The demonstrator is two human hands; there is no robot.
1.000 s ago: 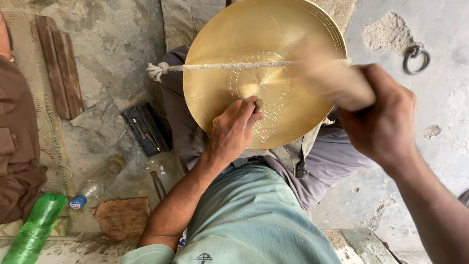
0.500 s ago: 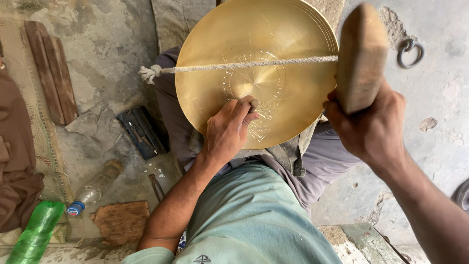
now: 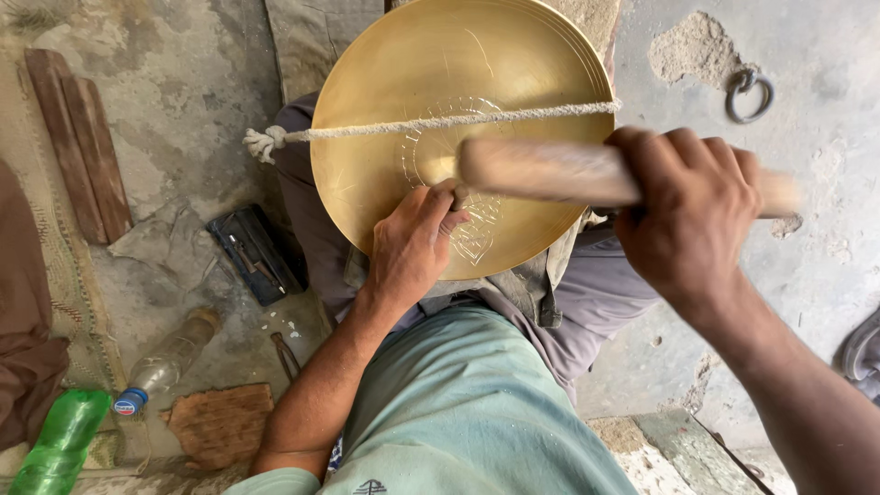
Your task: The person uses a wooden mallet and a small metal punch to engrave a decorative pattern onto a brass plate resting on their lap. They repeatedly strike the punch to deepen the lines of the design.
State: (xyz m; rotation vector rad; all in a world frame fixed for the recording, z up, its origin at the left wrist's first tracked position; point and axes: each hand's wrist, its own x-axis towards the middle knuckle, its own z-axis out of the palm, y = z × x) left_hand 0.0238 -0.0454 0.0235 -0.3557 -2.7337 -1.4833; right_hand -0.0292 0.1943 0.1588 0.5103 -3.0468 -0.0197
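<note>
Two hands busy here: the right hand (image 3: 692,215) is clamped around a wooden mallet (image 3: 550,171), the left hand (image 3: 412,246) pinches a small punch (image 3: 456,194) against the brass disc (image 3: 458,128) resting on the lap, rope (image 3: 440,123) across it.
</note>
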